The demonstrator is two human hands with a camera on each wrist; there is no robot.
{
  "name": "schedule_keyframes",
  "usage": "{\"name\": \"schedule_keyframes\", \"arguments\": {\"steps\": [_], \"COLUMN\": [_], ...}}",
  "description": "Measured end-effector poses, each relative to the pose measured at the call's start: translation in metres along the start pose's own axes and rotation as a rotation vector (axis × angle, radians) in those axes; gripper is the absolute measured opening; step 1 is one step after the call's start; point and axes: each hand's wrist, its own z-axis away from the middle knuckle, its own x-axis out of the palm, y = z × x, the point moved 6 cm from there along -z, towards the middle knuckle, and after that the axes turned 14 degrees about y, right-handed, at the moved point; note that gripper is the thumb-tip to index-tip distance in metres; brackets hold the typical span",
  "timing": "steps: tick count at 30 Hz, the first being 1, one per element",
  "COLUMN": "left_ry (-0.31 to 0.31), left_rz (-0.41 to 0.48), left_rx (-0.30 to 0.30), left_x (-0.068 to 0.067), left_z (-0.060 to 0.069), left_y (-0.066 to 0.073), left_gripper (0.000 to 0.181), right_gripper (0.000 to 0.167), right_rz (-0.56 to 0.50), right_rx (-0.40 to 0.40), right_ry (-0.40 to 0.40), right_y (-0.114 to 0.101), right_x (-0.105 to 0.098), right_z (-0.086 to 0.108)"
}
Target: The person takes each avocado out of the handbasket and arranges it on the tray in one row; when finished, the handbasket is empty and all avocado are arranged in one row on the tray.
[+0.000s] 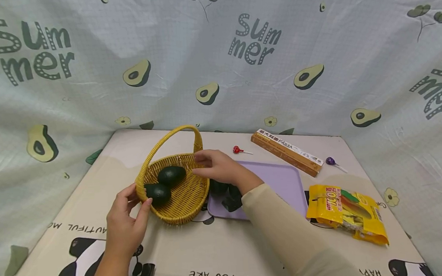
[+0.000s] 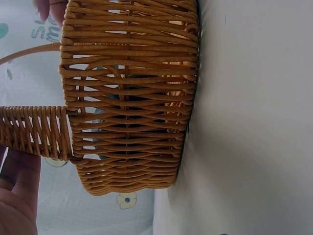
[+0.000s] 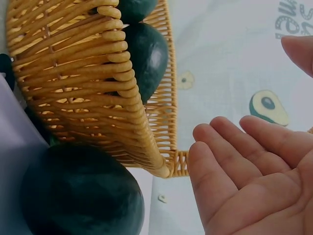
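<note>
Head view: the left hand (image 1: 124, 220) grips the round yellow wicker basket (image 1: 188, 194) at one side, two smooth oval dark-green avocados (image 1: 171, 175) inside, while the right hand (image 1: 220, 166) hovers loose-fingered and empty near the opposite side. Honestly, a hard one-sided tug could tip it and roll them onto the desk (image 1: 204, 252).

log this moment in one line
left hand: holds basket handle; right hand: empty, near basket; avocados: two in basket; tray: right of basket
</note>
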Motion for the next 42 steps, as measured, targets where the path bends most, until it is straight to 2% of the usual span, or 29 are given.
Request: {"name": "schedule_keyframes", "arguments": {"steps": [10, 20, 30, 37, 42], "left_ry": [-0.002, -0.002, -0.01, -0.014, -0.022], "left_rz": [-0.004, -0.014, -0.02, -0.024, -0.025], "left_rx": [-0.004, -0.003, -0.015, -0.032, -0.038], "left_x": [0.0, -0.001, 0.0, 0.001, 0.002], "left_z": [0.0, -0.001, -0.001, -0.001, -0.001], "left_y": [0.001, 0.001, 0.0, -0.001, -0.003], "left_gripper": [0.06, 0.061, 0.062, 0.061, 0.06], "right_gripper": [0.068, 0.066, 0.06, 0.063, 0.063], "right_rz": [0.055, 0.142, 0.222, 0.306, 0.322], "right_rx": [-0.003, 0.032, 0.063, 0.07, 0.089], "right_ry": [-0.026, -0.039, -0.039, -0.075, -0.093], "right_y": [-0.004, -0.008, -0.001, -0.003, -0.002], "right_x": [0.01, 0.024, 0.032, 0.038, 0.042], "right_z": [-0.009, -0.019, -0.028, -0.034, -0.036]}}
